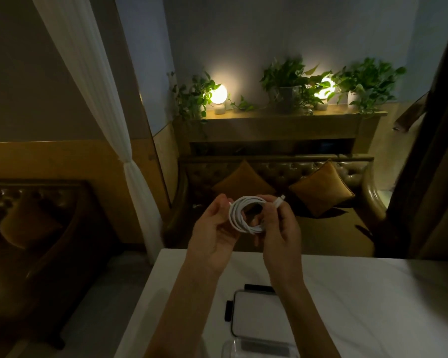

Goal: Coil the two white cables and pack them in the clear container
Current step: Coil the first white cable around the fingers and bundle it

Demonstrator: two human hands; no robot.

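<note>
white cable (245,215) wound into a round coil, held up in the air above the far edge of the white tabletop (373,293). left hand (212,236) closed on the coil's left side, right hand (279,228) closed on its right side, plug end (279,201) pinched at the fingertips. below, on the tabletop: clear container (259,350) at the near edge, flat lid with black clips (256,316) just beyond it. only one cable visible.
</note>
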